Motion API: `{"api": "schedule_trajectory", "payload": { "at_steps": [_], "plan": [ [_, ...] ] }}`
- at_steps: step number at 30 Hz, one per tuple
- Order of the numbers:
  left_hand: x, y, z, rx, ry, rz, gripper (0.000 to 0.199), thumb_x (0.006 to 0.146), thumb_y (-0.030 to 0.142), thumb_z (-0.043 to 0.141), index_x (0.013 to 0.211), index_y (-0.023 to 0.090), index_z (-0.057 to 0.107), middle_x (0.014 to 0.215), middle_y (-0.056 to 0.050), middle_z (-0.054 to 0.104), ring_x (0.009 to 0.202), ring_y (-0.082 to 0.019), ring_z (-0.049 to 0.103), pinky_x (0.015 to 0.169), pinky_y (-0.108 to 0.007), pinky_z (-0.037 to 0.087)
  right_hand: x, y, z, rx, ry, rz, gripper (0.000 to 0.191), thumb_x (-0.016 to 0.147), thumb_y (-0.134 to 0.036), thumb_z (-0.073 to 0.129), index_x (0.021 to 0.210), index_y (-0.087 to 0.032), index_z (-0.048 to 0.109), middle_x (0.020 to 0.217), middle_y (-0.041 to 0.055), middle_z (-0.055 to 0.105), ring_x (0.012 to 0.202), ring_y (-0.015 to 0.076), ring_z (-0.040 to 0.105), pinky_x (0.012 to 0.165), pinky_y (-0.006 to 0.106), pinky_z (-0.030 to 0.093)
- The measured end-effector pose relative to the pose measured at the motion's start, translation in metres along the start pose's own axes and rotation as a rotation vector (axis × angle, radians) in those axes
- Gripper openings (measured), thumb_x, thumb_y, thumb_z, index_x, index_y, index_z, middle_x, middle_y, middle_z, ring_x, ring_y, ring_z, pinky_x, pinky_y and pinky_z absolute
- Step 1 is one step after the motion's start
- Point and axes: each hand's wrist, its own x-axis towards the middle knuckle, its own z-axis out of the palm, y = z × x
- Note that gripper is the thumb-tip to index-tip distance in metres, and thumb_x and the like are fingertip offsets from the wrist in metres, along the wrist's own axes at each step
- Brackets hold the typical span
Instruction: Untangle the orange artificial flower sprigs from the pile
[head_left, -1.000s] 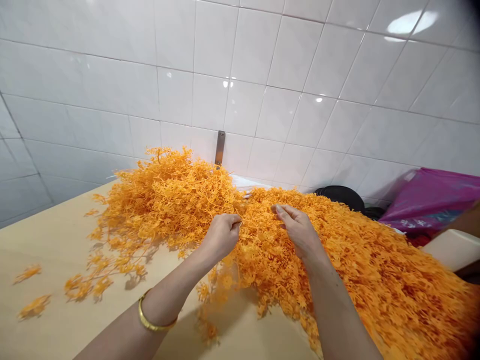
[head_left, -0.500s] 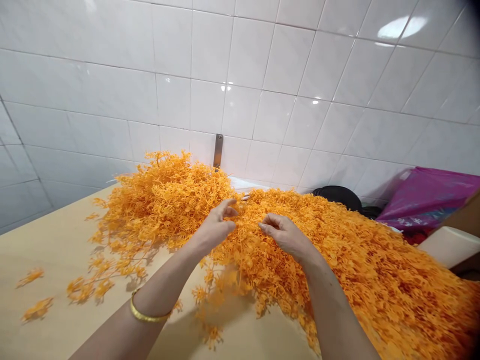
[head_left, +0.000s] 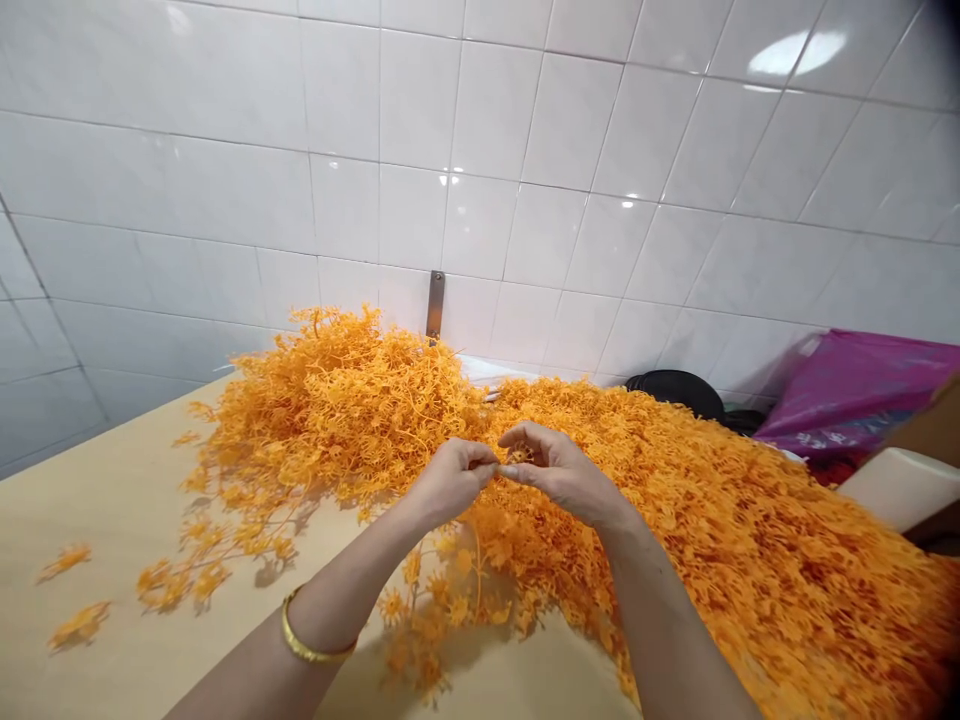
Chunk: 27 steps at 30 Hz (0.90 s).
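Fluffy orange artificial sprigs form a smaller heap at the back left and a large heap that spreads down to the right. My left hand, with a gold bangle on its wrist, is closed in a pinch between the heaps; what it pinches is too small to make out. The thumb of my right hand meets it fingertip to fingertip, and its fingers are curved and parted around a little orange. An orange sprig hangs or lies below the hands, with its upper end hidden.
Loose orange pieces lie on the pale table at the left. Behind stands a tiled wall with a metal strip. Black round items, a purple bag and a white roll are at the right.
Both hands have moved down and closer together, so their fingertips now meet. My left fingers, parted before, have closed into a pinch. The orange sprig below has shifted slightly.
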Motion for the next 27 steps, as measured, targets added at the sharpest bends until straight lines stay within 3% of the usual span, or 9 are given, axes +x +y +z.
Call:
{"api": "schedule_trajectory", "payload": {
  "at_steps": [3,6,9,13,15,18,20,23,27],
  "plan": [
    [0.000,0.002,-0.001,-0.037,0.037,0.022,0.020,0.071,0.025,0.043,0.054,0.015,0.044,0.050,0.004,0.030,0.047,-0.007,0.026,0.046,-0.022,0.020,0.003,0.007,-0.001,0.224,0.030,0.040,0.028,0.068,-0.034,0.058,0.090,-0.017,0.051,0.078,0.0011,0.053,0.069,0.0123,0.049,0.063,0.026,0.040],
    [0.000,0.003,0.001,-0.100,0.002,0.012,0.026,0.073,0.031,0.043,0.052,0.016,0.037,0.051,0.004,0.025,0.047,-0.007,0.022,0.046,-0.022,0.018,0.006,0.013,0.002,0.353,0.102,0.071,0.026,0.068,-0.034,0.057,0.085,-0.015,0.052,0.069,-0.0002,0.052,0.067,0.0119,0.050,0.065,0.027,0.040],
    [0.000,0.000,0.006,-0.130,-0.030,0.003,0.029,0.073,0.033,0.044,0.051,0.017,0.034,0.050,0.005,0.024,0.046,-0.006,0.020,0.045,-0.022,0.017,0.009,0.016,0.008,0.339,0.141,0.077,0.022,0.066,-0.031,0.058,0.080,-0.014,0.054,0.063,-0.0013,0.051,0.061,0.0103,0.047,0.061,0.025,0.039],
    [0.000,-0.001,0.010,-0.032,0.041,-0.003,0.027,0.070,0.027,0.045,0.048,0.017,0.032,0.048,0.005,0.024,0.045,-0.006,0.021,0.044,-0.022,0.016,0.014,0.020,0.016,0.223,0.199,0.023,0.016,0.068,-0.030,0.055,0.068,-0.014,0.053,0.057,-0.0020,0.047,0.054,0.0090,0.041,0.052,0.023,0.035],
    [-0.002,0.002,0.008,-0.004,0.069,-0.031,0.026,0.069,0.025,0.046,0.048,0.017,0.033,0.047,0.005,0.025,0.044,-0.006,0.022,0.044,-0.022,0.016,0.015,0.026,0.010,0.134,0.391,0.027,0.016,0.069,-0.031,0.053,0.067,-0.015,0.052,0.058,-0.0017,0.046,0.052,0.0092,0.040,0.049,0.022,0.034],
    [-0.002,0.006,0.003,-0.096,0.100,-0.095,0.028,0.068,0.029,0.049,0.047,0.017,0.034,0.045,0.006,0.025,0.041,-0.005,0.021,0.042,-0.021,0.017,0.010,0.035,-0.014,0.076,0.860,0.120,0.017,0.070,-0.034,0.050,0.070,-0.017,0.049,0.061,-0.0014,0.045,0.050,0.0096,0.042,0.047,0.023,0.035],
    [-0.001,0.004,0.000,-0.243,0.175,-0.126,0.029,0.067,0.032,0.052,0.049,0.016,0.037,0.044,0.006,0.027,0.040,-0.005,0.024,0.042,-0.020,0.020,0.006,0.038,-0.030,0.123,0.986,0.143,0.017,0.069,-0.035,0.050,0.071,-0.018,0.048,0.062,-0.0022,0.043,0.051,0.0098,0.044,0.048,0.024,0.038],
    [0.002,-0.003,-0.003,-0.498,0.279,-0.202,0.027,0.066,0.036,0.054,0.054,0.016,0.040,0.044,0.005,0.036,0.041,-0.006,0.035,0.045,-0.020,0.029,0.004,0.034,-0.036,0.107,0.849,0.140,0.017,0.066,-0.031,0.052,0.078,-0.019,0.051,0.067,-0.0012,0.047,0.054,0.0105,0.047,0.050,0.024,0.039],
    [0.005,-0.006,-0.002,-0.676,0.321,-0.302,0.025,0.064,0.034,0.057,0.057,0.016,0.041,0.045,0.004,0.045,0.042,-0.007,0.043,0.047,-0.020,0.036,0.008,0.025,-0.018,0.072,0.572,0.188,0.024,0.067,-0.036,0.052,0.082,-0.018,0.055,0.076,0.0020,0.052,0.059,0.0121,0.049,0.056,0.026,0.040]
  ]
}}
